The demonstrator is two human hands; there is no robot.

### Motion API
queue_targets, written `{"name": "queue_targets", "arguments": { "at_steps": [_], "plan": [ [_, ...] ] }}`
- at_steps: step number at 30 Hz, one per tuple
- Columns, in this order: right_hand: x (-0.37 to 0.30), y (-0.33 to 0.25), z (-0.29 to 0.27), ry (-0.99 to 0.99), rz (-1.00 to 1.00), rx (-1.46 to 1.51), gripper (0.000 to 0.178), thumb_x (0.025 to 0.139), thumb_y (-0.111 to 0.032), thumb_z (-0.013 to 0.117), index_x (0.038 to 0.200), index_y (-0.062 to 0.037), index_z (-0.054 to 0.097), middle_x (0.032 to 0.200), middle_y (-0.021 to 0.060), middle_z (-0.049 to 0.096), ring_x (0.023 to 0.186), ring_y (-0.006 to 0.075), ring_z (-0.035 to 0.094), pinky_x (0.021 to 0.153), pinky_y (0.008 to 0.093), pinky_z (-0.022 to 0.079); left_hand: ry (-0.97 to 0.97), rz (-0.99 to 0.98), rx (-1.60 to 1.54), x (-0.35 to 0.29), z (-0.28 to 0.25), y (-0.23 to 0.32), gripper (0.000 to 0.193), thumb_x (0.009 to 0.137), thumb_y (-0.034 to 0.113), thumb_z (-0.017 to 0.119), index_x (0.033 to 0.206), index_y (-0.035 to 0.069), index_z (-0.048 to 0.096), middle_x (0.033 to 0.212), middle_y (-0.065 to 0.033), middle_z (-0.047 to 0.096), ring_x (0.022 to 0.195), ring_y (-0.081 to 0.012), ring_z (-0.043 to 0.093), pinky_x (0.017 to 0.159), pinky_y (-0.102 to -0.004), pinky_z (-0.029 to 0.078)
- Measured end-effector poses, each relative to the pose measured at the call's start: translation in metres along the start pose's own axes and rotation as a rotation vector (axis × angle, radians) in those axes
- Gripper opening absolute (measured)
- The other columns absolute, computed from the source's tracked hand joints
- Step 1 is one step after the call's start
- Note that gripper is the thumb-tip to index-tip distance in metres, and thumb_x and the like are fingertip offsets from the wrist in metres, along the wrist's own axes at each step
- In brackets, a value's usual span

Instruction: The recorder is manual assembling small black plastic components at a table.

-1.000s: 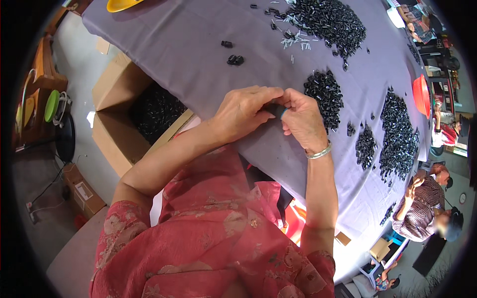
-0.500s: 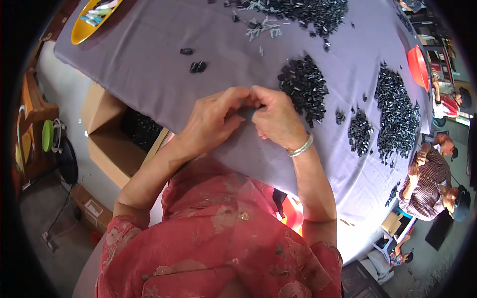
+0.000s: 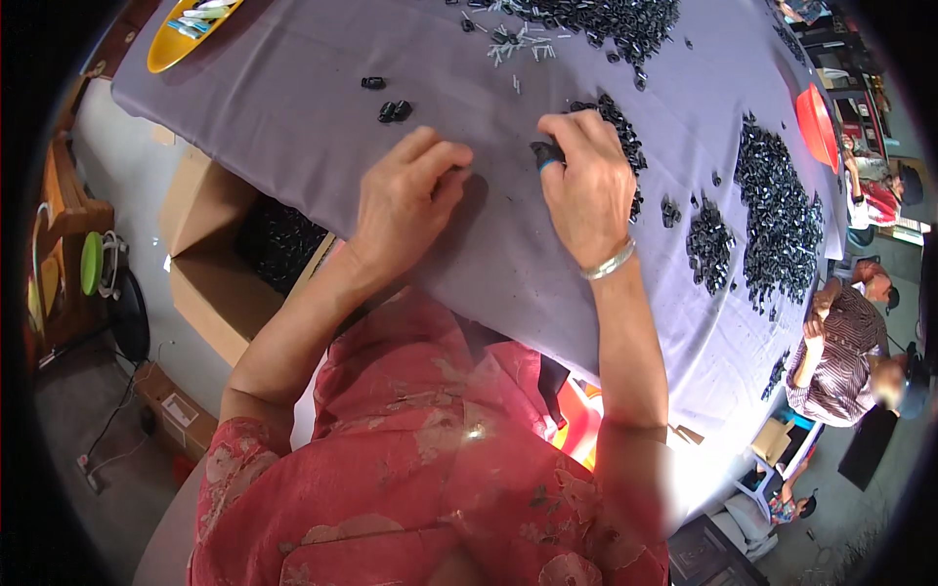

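Observation:
My left hand hovers over the grey-purple cloth, thumb and forefinger bent together in a pinch. Whatever sits in that pinch, if anything, is too small or hidden to see. Apart from it, my right hand is curled beside a heap of small black plastic parts, partly covering it. A black piece with a blue edge shows at its thumb tip; whether it is worn or held I cannot tell. Beyond my left hand lie several black parts close together and one single black part.
More black heaps spread over the cloth at right, another at the far side near white sticks. A yellow dish and red bowl stand at opposite edges. A cardboard box holds black parts; people sit at right.
My hands were together over the cloth; now they are apart, the right moved right and away from me toward the heap, the left slightly up, still pinched.

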State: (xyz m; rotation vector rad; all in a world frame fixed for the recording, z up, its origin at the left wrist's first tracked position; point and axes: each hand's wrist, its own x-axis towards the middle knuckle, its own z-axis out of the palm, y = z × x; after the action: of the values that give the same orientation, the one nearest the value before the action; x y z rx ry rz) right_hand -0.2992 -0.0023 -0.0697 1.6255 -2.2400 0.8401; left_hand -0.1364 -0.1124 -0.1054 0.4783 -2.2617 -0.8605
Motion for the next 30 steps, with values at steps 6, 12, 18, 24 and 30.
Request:
{"name": "queue_targets", "arguments": {
  "at_steps": [6, 12, 18, 24, 30],
  "plan": [
    [-0.015, 0.058, -0.019, -0.032, 0.133, 0.021, 0.029, 0.072, 0.008, 0.055, 0.095, -0.0061, 0.067, 0.09, 0.0106, 0.065, 0.075, 0.0294, 0.065, 0.07, 0.0356, 0.051, 0.159, -0.084, 0.163, 0.012, -0.013, -0.021, 0.019, 0.077, 0.006, 0.071, 0.096, 0.006, 0.067, 0.09, -0.0078, 0.06, 0.072, -0.0251, 0.063, 0.065, -0.0337, 0.051],
    [-0.029, 0.081, -0.045, -0.006, 0.405, 0.431, 0.027, 0.081, 0.008, 0.054, 0.099, -0.0042, 0.069, 0.092, 0.0002, 0.066, 0.069, 0.0083, 0.057, 0.063, 0.0235, 0.046, 0.251, -0.164, 0.107, 0.014, -0.017, -0.022, 0.026, 0.075, 0.003, 0.073, 0.1, 0.006, 0.066, 0.092, -0.0081, 0.059, 0.07, -0.0212, 0.061, 0.064, -0.0316, 0.05],
    [-0.048, 0.081, -0.05, 0.036, 0.557, 0.553, 0.03, 0.081, 0.014, 0.055, 0.101, -0.0031, 0.07, 0.093, -0.0012, 0.066, 0.077, 0.0047, 0.057, 0.07, 0.0188, 0.046, 0.217, 0.024, 0.053, 0.006, -0.009, -0.008, 0.024, 0.076, -0.001, 0.071, 0.098, 0.006, 0.065, 0.088, -0.0095, 0.057, 0.071, -0.0212, 0.061, 0.061, -0.0328, 0.05],
    [-0.038, 0.043, -0.04, -0.196, 0.215, 0.051, 0.021, 0.079, 0.01, 0.063, 0.094, -0.0051, 0.068, 0.079, -0.0013, 0.062, 0.07, 0.0046, 0.055, 0.063, 0.0189, 0.044, -0.082, -0.014, 0.019, 0.0, 0.0, -0.002, 0.023, 0.078, -0.003, 0.071, 0.099, 0.003, 0.064, 0.088, -0.0062, 0.057, 0.072, -0.019, 0.059, 0.063, -0.0282, 0.048],
    [-0.049, 0.073, -0.042, 0.028, 0.452, 0.344, 0.031, 0.074, 0.011, 0.056, 0.096, -0.0067, 0.068, 0.077, -0.0012, 0.062, 0.058, 0.0064, 0.049, 0.057, 0.0214, 0.043, -0.103, -0.063, -0.066, 0.001, -0.002, -0.001, 0.021, 0.078, -0.002, 0.071, 0.097, 0.002, 0.064, 0.087, -0.0059, 0.057, 0.071, -0.0178, 0.06, 0.063, -0.0286, 0.048]
  ]
}}
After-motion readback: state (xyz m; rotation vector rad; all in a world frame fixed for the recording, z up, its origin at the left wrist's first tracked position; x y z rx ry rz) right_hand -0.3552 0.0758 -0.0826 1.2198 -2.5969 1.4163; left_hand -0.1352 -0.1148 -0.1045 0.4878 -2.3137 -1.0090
